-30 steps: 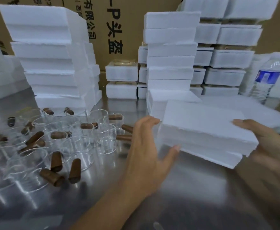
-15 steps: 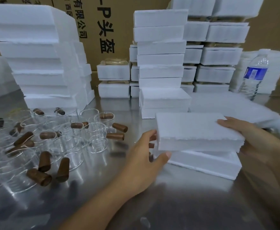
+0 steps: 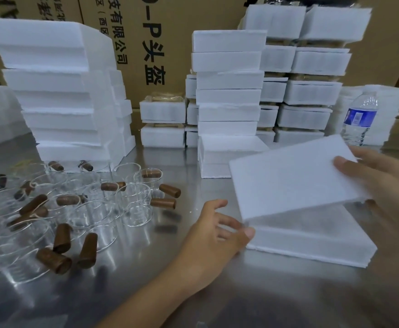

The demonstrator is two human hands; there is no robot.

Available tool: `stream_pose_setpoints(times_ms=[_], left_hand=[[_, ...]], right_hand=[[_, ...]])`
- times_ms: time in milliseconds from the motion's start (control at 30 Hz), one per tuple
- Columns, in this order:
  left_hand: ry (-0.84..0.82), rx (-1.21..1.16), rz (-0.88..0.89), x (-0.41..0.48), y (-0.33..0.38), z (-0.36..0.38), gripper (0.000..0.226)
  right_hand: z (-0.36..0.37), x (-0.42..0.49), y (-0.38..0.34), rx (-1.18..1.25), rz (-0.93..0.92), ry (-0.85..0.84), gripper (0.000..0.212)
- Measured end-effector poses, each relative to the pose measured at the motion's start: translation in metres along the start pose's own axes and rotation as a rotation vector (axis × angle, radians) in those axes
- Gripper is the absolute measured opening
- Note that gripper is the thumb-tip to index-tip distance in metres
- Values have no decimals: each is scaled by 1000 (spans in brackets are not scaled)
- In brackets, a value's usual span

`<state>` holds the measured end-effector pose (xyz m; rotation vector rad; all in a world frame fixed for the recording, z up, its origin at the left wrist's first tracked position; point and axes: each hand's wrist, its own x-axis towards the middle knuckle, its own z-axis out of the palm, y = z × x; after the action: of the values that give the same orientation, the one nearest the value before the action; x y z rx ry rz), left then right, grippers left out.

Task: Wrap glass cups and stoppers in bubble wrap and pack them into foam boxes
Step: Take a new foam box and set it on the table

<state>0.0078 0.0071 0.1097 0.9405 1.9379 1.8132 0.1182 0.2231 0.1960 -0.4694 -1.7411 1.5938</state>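
Observation:
A white foam box base (image 3: 312, 242) lies on the steel table at the right. My right hand (image 3: 383, 185) grips the foam lid (image 3: 290, 178) by its right edge and tilts it up off the base. My left hand (image 3: 215, 230) rests against the base's left end, its thumb on the near corner. Several clear glass cups (image 3: 134, 204) and brown stoppers (image 3: 62, 237) are scattered over the table at the left.
Tall stacks of white foam boxes (image 3: 228, 95) stand at the back centre, left (image 3: 58, 91) and right. A water bottle (image 3: 359, 119) stands at the far right. Cardboard cartons (image 3: 155, 43) form the backdrop. Bare steel table (image 3: 241, 292) shows in front.
The foam box came down onto the table. My right hand has lifted the lid, tilting its right side up, while my left hand stays at the base's left end.

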Motion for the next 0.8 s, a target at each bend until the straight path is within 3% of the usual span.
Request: stream_pose_setpoints(times_ms=[133,233,300,500,667,800], left_hand=[[157,378,271,-7,10,-9,94],[188,585,550,-10,17,-14,93],[187,652,630,-11,19,-11,94],[148,697,675,-8,17,-7,101],[184,567,724,-7,18,-4,116],[289,453,802,-6,21,-6,90]], right_hand=[[16,-12,-8,-15,-133,-6,26],[29,-21,-12,-88,-228,-29,27],[36,-26,-15,-94,-273,-72,33],[55,-41,-12,21,-224,-393,73],[74,-53,0,216,-200,-571,60],[83,-55,9,202,-205,-653,54]])
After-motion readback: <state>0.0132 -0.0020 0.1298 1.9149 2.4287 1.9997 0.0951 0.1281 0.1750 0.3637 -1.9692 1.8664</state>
